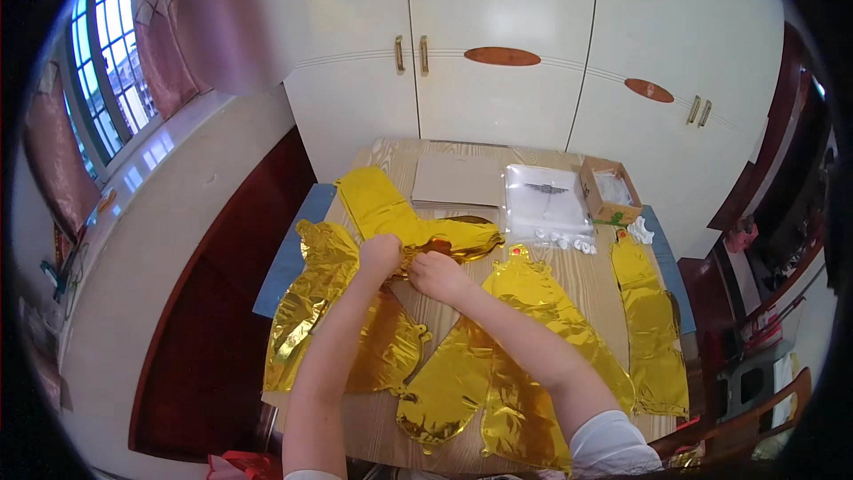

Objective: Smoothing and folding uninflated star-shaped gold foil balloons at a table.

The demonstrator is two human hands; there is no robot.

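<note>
Flat, uninflated gold foil balloons cover much of the wooden table. My left hand is closed on the gathered part of a gold foil balloon, which spreads away to the far left and toward the middle. Close beside it, my right hand pinches the same bunched foil; its fingertips are partly hidden. Under my left forearm lies a crumpled gold balloon. Another large gold balloon lies partly beneath my right forearm. A long gold balloon rests by the table's right edge.
Brown cardboard lies at the back of the table. To its right are a clear plastic packet, small white pieces and an open cardboard box. White cabinets stand behind; a window is at left.
</note>
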